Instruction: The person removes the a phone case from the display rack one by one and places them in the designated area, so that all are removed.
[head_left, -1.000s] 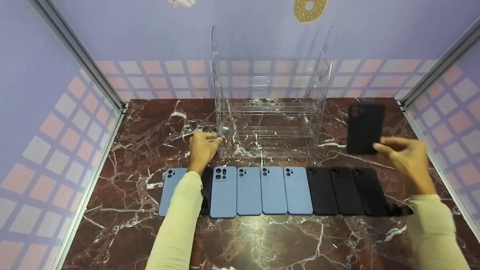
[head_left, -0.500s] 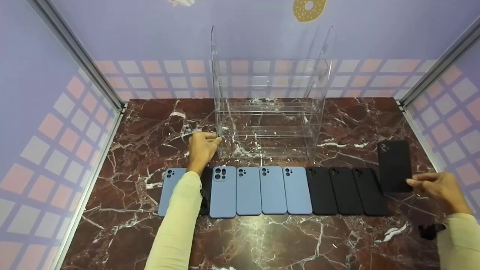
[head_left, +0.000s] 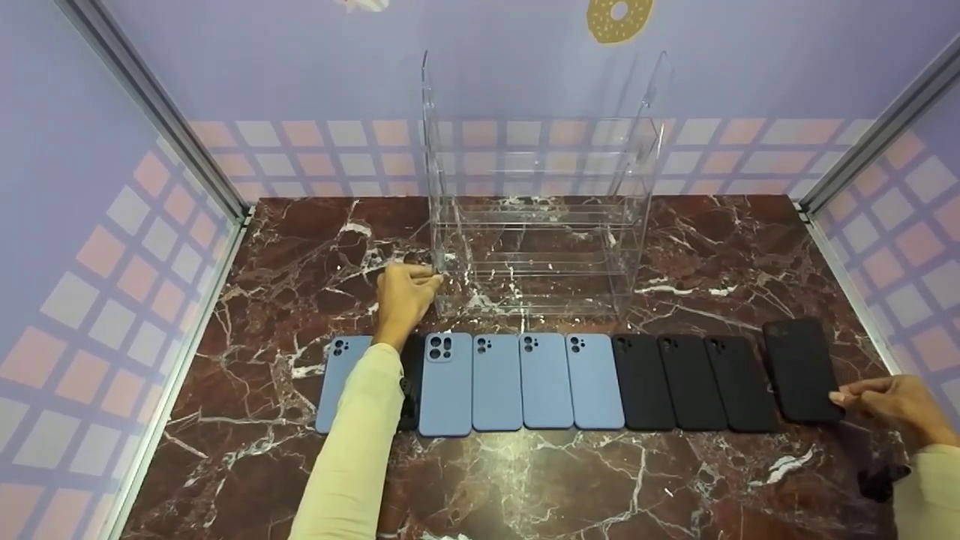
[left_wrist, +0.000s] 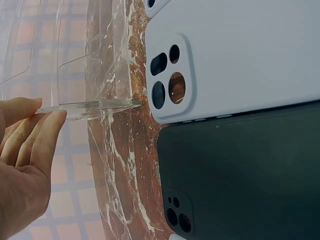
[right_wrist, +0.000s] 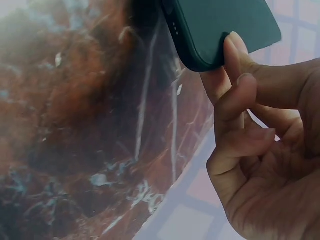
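At the right end of a row of phone cases, my right hand (head_left: pixel 892 405) pinches a black phone case (head_left: pixel 802 371) by its lower right corner. In the right wrist view, thumb and forefinger grip the corner of that case (right_wrist: pixel 225 30), which looks dark green there. My left hand (head_left: pixel 407 300) pinches the left side panel of a clear acrylic stand (head_left: pixel 536 217). The left wrist view shows thumb and fingertips on either side of the panel's edge (left_wrist: pixel 95 106). Beneath my left forearm lies another black case (left_wrist: pixel 240 165), partly hidden in the head view.
Several blue cases (head_left: pixel 497 382) and black cases (head_left: pixel 694 382) lie side by side on the red marble-patterned table (head_left: pixel 562 480). One blue case has a large camera frame (left_wrist: pixel 172 75). Walls with pink and white squares (head_left: pixel 780 154) enclose the table on the sides and back.
My right hand has carried the black phone case rightward and down, from beside the stand to the right end of the row. My left hand has stayed on the stand's side panel.
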